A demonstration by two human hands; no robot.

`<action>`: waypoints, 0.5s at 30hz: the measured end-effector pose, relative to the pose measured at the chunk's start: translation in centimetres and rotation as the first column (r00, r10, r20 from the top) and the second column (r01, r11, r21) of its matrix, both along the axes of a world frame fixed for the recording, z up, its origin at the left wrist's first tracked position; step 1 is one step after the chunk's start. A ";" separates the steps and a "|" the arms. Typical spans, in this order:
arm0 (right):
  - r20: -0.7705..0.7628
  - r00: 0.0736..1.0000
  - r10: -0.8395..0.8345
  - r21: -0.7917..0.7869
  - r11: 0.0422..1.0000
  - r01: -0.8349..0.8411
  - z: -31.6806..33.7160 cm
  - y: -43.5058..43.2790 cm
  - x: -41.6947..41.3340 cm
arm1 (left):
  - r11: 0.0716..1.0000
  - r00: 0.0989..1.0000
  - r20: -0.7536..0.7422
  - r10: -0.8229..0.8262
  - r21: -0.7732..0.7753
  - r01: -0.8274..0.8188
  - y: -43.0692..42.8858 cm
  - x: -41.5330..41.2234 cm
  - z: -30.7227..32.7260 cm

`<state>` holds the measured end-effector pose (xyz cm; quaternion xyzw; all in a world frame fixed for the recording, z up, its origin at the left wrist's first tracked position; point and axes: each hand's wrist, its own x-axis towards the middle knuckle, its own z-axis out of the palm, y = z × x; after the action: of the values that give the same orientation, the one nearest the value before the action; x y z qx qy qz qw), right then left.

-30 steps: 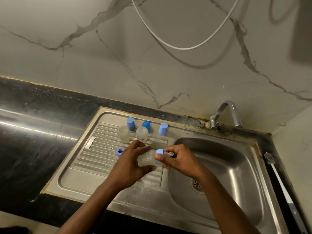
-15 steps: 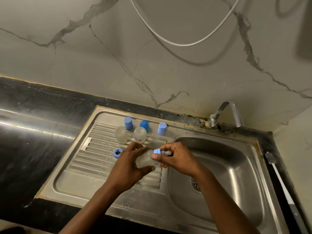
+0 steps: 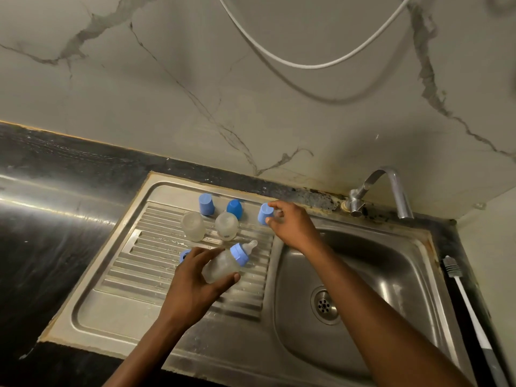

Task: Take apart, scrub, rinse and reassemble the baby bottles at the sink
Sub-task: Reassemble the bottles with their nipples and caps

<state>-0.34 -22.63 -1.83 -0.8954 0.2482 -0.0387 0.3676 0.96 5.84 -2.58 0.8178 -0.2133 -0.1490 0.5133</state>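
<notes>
1. Marble-look wall (image 3: 195,107) w/ dark veins at the back. Below it is a black counter (image 3: 55,219) w/ a steel sink unit set in: ribbed drainboard (image 3: 145,263) on the left, basin (image 3: 391,275) on the right, tap (image 3: 391,188) at the rear. A white hose (image 3: 307,64) loops across the wall.
2. L hand (image 3: 192,286) is over the drainboard, fingers and thumb curled round the body of a clear bottle (image 3: 222,268). The bottle is tilted, top end pointing away from the palm toward the R hand.
3. The blue collar (image 3: 239,255) and clear teat (image 3: 251,245) are on that bottle, just past the L fingertips.
4. R hand (image 3: 293,224) is at the back edge of the drainboard, thumb and fingertips pinching a light-blue cap (image 3: 264,214) that sits at the hand's left side.
5. Further left of the R hand are a darker blue cap (image 3: 234,208) and a pale blue cap (image 3: 206,203).
6. Two clear bottle bodies (image 3: 192,226) (image 3: 226,226) stand upturned just in front of those caps, beyond the L hand.
7. A blue ring (image 3: 184,255) lies by the L fingertips, partly hidden.
8. A white-handled brush (image 3: 463,297) is well right of the R arm, along the sink's edge.
</notes>
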 end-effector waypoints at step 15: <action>-0.019 0.998 0.056 -0.165 0.985 -0.059 -3.3 -1.4 3.5 | 1.000 0.998 0.062 0.030 0.005 -0.031 -0.9 1.1 0.7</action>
<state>3.20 -23.99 -5.09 -0.9299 0.2208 -0.0422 0.2912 2.10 4.96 -1.87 0.8267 -0.2161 -0.1163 0.5062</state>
